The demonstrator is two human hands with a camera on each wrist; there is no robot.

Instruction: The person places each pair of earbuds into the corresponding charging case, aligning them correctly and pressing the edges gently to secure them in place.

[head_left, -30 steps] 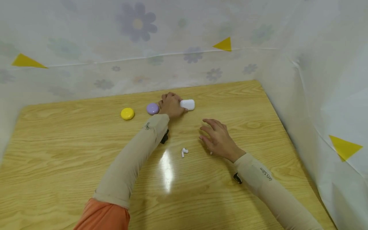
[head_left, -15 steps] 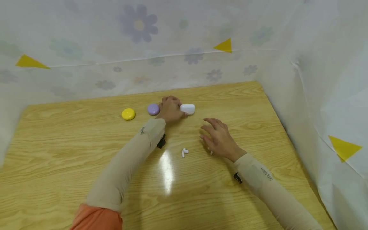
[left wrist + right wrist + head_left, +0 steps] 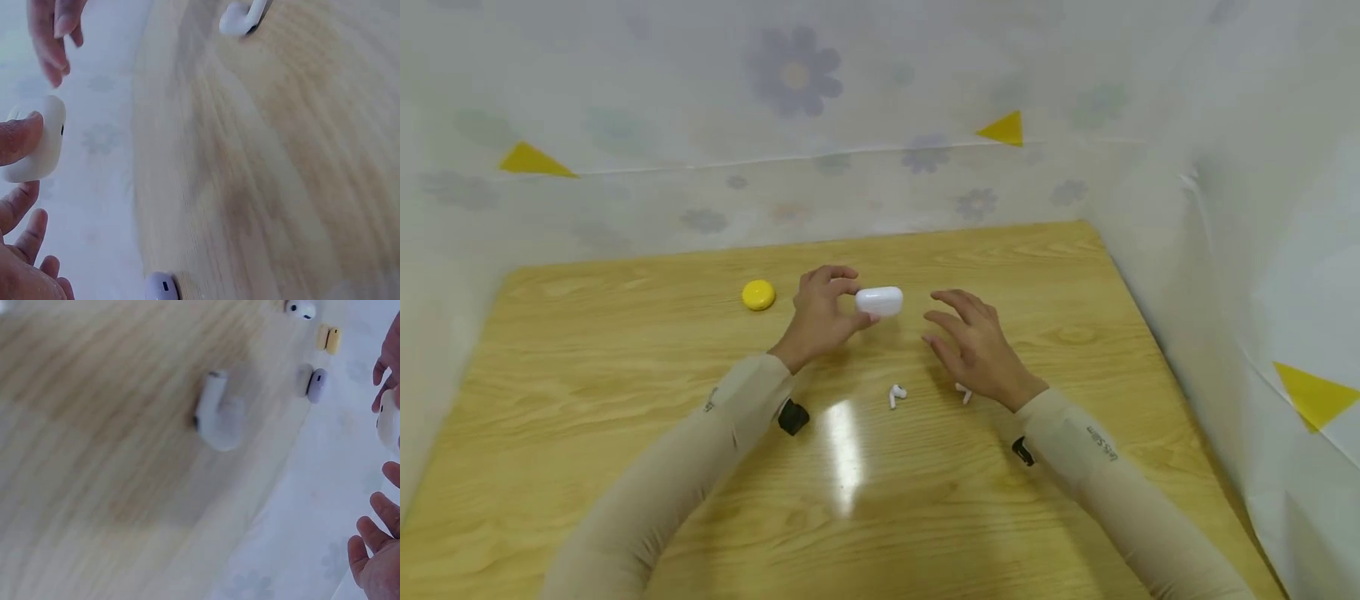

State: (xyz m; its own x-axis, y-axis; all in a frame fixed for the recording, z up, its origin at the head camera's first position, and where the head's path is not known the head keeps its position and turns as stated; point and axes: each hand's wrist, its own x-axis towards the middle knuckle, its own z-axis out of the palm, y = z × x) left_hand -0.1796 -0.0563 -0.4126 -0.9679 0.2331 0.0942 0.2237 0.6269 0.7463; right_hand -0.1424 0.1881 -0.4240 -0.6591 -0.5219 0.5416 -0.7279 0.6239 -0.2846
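Note:
A white earbud charging case (image 3: 880,301) is held up off the table by my left hand (image 3: 822,321). The left wrist view shows the thumb (image 3: 24,139) pressed on the case's side, with fingers behind it. Its lid looks closed. To the right, my right hand (image 3: 983,350) hovers with fingers spread and loosely bent, holding nothing and apart from the case. One white earbud (image 3: 897,395) lies on the table between the two forearms. A second white earbud (image 3: 964,392) lies partly under the right hand and shows whole, but blurred, in the right wrist view.
A round yellow case (image 3: 758,295) sits toward the back left of the wooden table (image 3: 625,400). Beside it stands a purple case (image 3: 317,385), hidden behind my left hand in the head view. Flower-patterned white sheeting (image 3: 850,200) rises along the back and right edges.
My left hand has lifted the white charging case off the table and brought it slightly toward me. The purple case has become hidden behind that hand. My right hand has hardly moved.

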